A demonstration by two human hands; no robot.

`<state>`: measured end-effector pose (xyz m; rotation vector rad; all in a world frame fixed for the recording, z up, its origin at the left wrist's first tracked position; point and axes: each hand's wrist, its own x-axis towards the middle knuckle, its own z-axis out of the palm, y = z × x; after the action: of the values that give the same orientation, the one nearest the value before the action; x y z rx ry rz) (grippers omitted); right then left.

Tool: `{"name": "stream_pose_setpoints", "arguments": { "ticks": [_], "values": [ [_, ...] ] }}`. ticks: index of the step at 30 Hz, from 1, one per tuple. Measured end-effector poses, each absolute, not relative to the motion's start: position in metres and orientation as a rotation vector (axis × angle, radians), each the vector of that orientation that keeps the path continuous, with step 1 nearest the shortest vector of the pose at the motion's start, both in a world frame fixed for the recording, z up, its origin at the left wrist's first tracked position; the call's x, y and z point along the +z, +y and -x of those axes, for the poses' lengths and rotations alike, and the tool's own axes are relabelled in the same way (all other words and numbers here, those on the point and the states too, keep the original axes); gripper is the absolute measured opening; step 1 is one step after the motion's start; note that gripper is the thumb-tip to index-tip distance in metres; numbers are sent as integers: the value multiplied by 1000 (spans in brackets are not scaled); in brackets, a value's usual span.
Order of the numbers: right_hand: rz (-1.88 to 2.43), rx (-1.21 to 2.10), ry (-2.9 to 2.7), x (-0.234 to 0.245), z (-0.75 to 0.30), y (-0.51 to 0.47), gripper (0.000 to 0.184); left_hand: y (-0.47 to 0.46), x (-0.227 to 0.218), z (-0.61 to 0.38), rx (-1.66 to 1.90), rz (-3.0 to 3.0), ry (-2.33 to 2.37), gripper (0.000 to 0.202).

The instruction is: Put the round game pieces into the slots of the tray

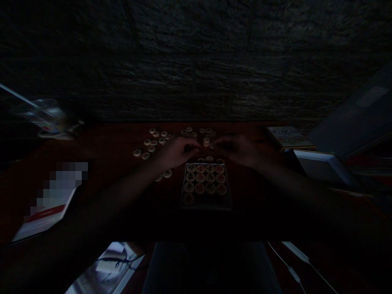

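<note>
Chinese chess pieces, round and pale, lie on a dark wooden table. My left hand (pixel 177 151) is over the table with fingers curved, thumb and fingertips slightly apart, nothing visible between them. My right hand (pixel 240 150) reaches in from the other side, its fingertips beside a piece (pixel 212 145); in this dim light I cannot tell whether they touch. Between the hands is a small stack of pieces (pixel 206 141). Nearer me sits an open box (pixel 230 200) with pieces in rows, marked in red or black. Its front row has one piece (pixel 188 199) at the left.
Loose pieces (pixel 153 143) are scattered beyond and left of my left hand. A booklet (pixel 61 192) and a plastic cup with a straw (pixel 49 116) are at the left. At the right are a patterned box (pixel 289 136) and an open tray-like lid (pixel 324 167). A stone-textured wall (pixel 196 73) rises behind.
</note>
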<state>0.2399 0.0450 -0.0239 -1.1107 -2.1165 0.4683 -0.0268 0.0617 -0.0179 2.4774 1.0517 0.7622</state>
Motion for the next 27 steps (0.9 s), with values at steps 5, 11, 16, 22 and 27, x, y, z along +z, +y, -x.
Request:
{"name": "stream_pose_setpoints", "arguments": {
  "ticks": [5, 11, 16, 22, 27],
  "values": [
    [1142, 550, -2065, -24, -239, 44, 20, 65, -22, 27, 794, -2489, 1045, 20],
    [1310, 563, -1814, -29, -244, 51, 19, 68, -20, 30, 903, -2464, 1125, 24],
    [1433, 379, -1774, -25, -248, 54, 23, 67, -18, 30, 953, -2376, 1208, 29],
    [1554, 378, -1847, -14, -244, 46, 23, 71, -18, 32, 985, -2320, 1297, 28],
    [1648, 489, -2115, 9, -260, 45, 23, 70, -16, 32, 969, -2316, 1323, 26]
  ]
}}
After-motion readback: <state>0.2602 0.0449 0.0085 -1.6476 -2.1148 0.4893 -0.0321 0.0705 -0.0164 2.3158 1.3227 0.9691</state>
